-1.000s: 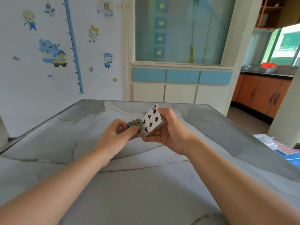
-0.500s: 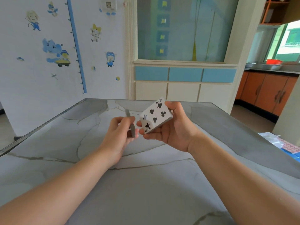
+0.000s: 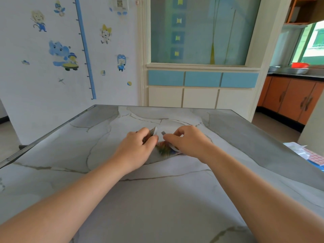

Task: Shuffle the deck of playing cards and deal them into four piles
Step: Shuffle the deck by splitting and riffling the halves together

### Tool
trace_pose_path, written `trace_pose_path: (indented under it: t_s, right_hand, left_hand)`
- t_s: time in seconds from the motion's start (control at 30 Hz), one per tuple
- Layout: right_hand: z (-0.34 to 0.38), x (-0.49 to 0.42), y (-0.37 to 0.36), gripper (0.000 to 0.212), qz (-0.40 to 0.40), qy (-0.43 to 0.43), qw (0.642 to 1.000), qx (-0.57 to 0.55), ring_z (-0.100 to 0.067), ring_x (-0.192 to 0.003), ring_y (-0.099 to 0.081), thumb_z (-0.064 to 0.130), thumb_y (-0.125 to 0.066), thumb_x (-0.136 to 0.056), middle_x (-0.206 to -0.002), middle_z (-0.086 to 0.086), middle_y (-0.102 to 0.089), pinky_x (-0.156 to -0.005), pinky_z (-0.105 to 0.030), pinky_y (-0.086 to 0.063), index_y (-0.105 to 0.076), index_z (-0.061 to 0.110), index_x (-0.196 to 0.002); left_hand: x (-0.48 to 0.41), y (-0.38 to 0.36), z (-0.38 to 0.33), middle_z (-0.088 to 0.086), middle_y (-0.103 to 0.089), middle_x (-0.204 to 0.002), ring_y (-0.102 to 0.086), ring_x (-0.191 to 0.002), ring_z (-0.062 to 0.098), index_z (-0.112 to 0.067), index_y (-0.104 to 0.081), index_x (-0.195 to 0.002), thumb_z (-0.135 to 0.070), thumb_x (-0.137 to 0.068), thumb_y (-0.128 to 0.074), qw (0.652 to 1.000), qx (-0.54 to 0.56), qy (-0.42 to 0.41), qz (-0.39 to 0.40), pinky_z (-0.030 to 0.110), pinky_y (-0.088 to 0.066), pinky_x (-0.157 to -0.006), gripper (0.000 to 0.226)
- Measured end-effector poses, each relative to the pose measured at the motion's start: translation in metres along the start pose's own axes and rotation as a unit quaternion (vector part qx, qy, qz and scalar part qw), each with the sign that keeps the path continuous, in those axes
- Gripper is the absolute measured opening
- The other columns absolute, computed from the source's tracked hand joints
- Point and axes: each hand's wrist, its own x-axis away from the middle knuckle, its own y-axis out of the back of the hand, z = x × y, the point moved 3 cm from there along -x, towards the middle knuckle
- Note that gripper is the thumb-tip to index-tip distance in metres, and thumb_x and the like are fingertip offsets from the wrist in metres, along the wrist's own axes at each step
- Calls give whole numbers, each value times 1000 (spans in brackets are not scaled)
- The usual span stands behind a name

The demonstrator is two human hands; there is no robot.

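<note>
Two hands hold two bunches of cards close together, low over the table.

The cards (image 3: 164, 150) have bright backs in green, red and orange, with white edges, and they look a bit blurry. They are in the middle of the grey table (image 3: 157, 199) with thin crack-like lines, right between the two hands. I cannot tell if they touch the table top or are just above it. There are two hands and two bunches of cards, one bunch for each hand, but the single cards are too blurry to count. The left hand (image 3: 138, 148) curls its fingers over the left bunch (image 3: 154, 131), which tips up by the fingertips. The right hand (image 3: 188, 142) curls its fingers down and holds the right bunch (image 3: 174, 148), whose white edge bends under the hand. The near ends of the two bunches meet between the thumbs.
</note>
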Motion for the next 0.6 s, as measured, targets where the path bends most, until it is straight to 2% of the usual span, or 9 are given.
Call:
trace_pose_path:
  t_s: [0.2, 0.3, 0.43, 0.6]
  right_hand:
    - [-9, -6, -1, 52, -34, -1, 999, -7, -9, -35, -34, 58, -59, -78, -49, 5, -49, -43, -20, -29, -67, 7, -71]
    - [-10, -6, -2, 46, -25, 5, 1000, -5, -11, -33, -29, 56, -58, -79, -46, 5, -43, -38, -18, -23, -58, 15, -57]
    - [-9, -5, -2, 54, -27, 19, 999, -12, -15, -35, -20, 51, -57, -80, -39, 7, -23, -31, -20, -13, -30, 17, -48]
    - [-8, -4, -1, 61, -27, 26, 999, -16, -13, -30, -23, 54, -56, -86, -35, 8, -25, -29, -17, -16, -31, 17, -45]
  left_hand:
    - [-3, -1, 6, 14, -50, -71, -42, -66, 27, -29, -43, -60, -49, -90, -44, 999, -45, -1, 15, 33, -26, -54, 36]
    - [-4, -2, 7, 16, -49, -75, -42, -69, 29, -31, -44, -59, -47, -92, -44, 999, -52, 1, 16, 34, -26, -55, 36]
    - [-4, -2, 4, 13, -44, -72, -39, -67, 29, -28, -42, -57, -43, -91, -46, 999, -43, 10, 16, 34, -25, -54, 38]
    - [-3, -1, 6, 16, -46, -71, -41, -67, 30, -23, -41, -56, -39, -93, -46, 999, -33, 20, 16, 34, -28, -56, 40]
